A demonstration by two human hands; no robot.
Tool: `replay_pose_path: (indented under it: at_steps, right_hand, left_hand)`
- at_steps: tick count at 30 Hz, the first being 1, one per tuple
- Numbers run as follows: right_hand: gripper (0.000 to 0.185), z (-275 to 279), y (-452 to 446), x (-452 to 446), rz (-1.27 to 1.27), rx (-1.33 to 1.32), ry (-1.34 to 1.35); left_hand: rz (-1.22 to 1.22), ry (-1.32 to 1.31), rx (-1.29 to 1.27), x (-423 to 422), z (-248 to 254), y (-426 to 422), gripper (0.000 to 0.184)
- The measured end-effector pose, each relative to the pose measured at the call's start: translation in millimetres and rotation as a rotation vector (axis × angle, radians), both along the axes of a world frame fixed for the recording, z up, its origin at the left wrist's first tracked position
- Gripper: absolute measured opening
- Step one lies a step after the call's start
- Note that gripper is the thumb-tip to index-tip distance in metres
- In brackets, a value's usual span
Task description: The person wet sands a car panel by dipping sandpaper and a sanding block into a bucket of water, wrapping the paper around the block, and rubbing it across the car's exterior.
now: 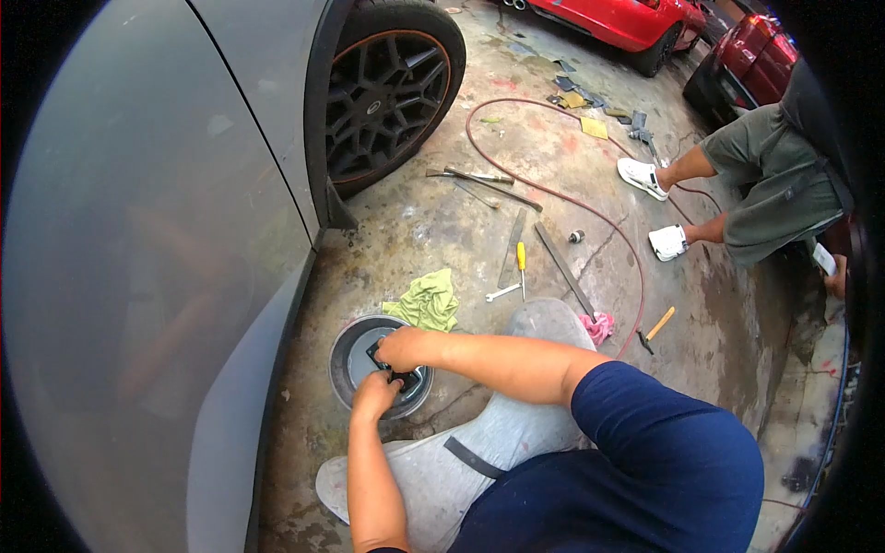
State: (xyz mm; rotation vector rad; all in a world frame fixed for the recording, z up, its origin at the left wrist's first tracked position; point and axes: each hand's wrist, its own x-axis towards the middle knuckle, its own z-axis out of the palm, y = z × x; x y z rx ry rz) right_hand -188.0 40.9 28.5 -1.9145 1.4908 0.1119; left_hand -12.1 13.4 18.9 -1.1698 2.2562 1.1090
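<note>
A round bucket (339,373) with greyish liquid stands on the concrete floor beside the car. My right hand (404,348) reaches over its rim from the right, fingers closed on a dark, flat piece (373,353) inside. Just below it, my left hand (373,396) also has its fingers closed on dark material (408,380) in the bucket. Whether both hold one piece or two, I cannot tell. A crumpled green cloth (427,300) lies beside the bucket. Across my grey trouser leg rests a dark strip (472,458).
A grey car panel (166,276) and wheel (387,101) stand at left. On the floor lie a yellow screwdriver (522,258), wrench (503,292), long bars (564,270), hammer (658,325), pink cloth (598,327) and red hose (599,215). Another person (774,184) sits at right.
</note>
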Motion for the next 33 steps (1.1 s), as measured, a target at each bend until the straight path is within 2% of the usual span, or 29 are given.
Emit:
replay_pose_path:
  at_steps: [2, 5, 8, 9, 11, 13, 14, 15, 17, 20, 21, 24, 26, 30, 32, 33]
  right_hand:
    - [0.034, 1.2, -3.0, -3.2, 0.000, 0.010, -0.021]
    - [0.033, -17.8, -9.1, -7.9, -0.066, 0.001, -0.081]
    - [0.029, 23.5, -26.6, -29.1, -0.098, 0.150, -0.094]
    - [0.035, 21.0, -35.1, -39.7, -0.222, 0.393, -0.300]
    - [0.040, 50.6, -34.1, -62.8, -0.406, 0.585, -0.783]
    - [0.040, 62.0, -36.9, -89.0, -0.536, 0.490, -0.870]
    - [0.040, 49.0, -40.4, -103.4, -0.642, 0.387, -0.823]
    - [0.036, 36.0, -40.5, -113.5, -0.757, 0.198, -0.599]
    - [0.043, -33.1, -36.1, -136.2, -0.682, -0.131, -0.045]
    - [0.061, -37.3, -20.9, -111.9, -0.632, -0.152, 0.046]
    - [0.066, -21.4, -20.5, -96.4, -0.579, -0.146, 0.016]
    - [0.063, 18.6, -19.8, -55.1, -0.436, -0.322, -0.185]
    - [0.063, 54.5, -17.2, -33.5, -0.313, -0.334, -0.230]
    - [0.067, 60.9, -18.3, -46.6, -0.111, -0.370, -0.216]
    - [0.074, 63.2, -19.6, -99.8, -0.203, -0.351, -0.086]
    - [0.077, 67.3, -15.5, -133.6, -0.274, -0.302, -0.045]
  left_hand:
    - [0.039, -0.027, 0.033, -4.6, 5.5, 1.4, 0.033]
    - [0.011, 0.070, -0.036, 5.5, -19.7, -1.3, 0.035]
    - [0.136, 0.112, 0.041, 7.0, -19.3, -4.1, 0.046]
    - [0.143, 0.093, 0.038, 3.6, -11.7, -6.3, 0.047]
    - [0.160, 0.045, 0.040, -2.3, 9.7, -8.1, 0.050]
    - [0.192, 0.077, -0.025, -1.2, 8.7, -8.5, 0.049]
    - [0.206, 0.093, -0.057, 1.1, 7.1, -7.7, 0.049]
    - [0.199, 0.098, -0.064, 4.2, 0.0, -9.5, 0.047]
    - [0.195, 0.102, -0.080, 6.7, 4.6, -7.2, 0.045]
    - [0.254, 0.131, -0.149, 1.6, 16.7, -7.5, 0.039]
    - [0.293, 0.142, -0.177, -1.5, 21.6, -7.6, 0.037]
    - [0.424, 0.146, -0.306, -15.0, 37.7, -14.5, 0.033]
    - [0.432, 0.361, -0.445, -11.6, 18.4, -16.3, 0.032]
    - [0.369, 0.446, -0.542, -4.8, 29.5, -20.9, 0.043]
    - [0.331, 0.324, -0.608, 19.2, 63.9, -30.3, 0.063]
    - [0.387, 0.269, -0.585, 40.0, 77.0, -36.5, 0.066]
